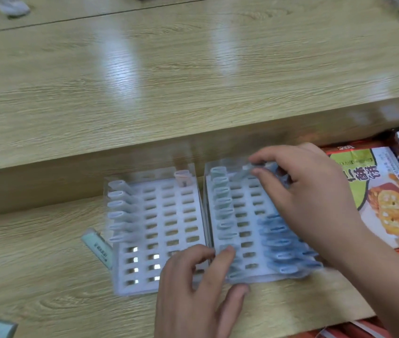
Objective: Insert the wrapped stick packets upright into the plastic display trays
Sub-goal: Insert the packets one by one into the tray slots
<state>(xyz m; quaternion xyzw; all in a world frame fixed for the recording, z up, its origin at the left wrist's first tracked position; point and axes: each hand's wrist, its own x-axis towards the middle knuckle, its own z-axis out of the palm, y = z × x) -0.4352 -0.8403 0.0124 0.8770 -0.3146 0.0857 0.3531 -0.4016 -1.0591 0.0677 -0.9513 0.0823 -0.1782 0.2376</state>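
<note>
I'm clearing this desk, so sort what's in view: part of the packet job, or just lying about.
Job: left tray; right tray; packet in the right hand; loose packet beside the left tray; left hand.

Lying about: snack bags; crumpled wrapper.

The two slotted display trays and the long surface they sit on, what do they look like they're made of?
The right slotted display tray and the left slotted display tray look like matte white plastic grids inside clear, glossy plastic walls; you can see the wood through the walls. The light wood-grain tabletop looks like smooth laminate or varnished wood, judging by its printed-looking grain and bright reflections; which one is unclear.
</note>
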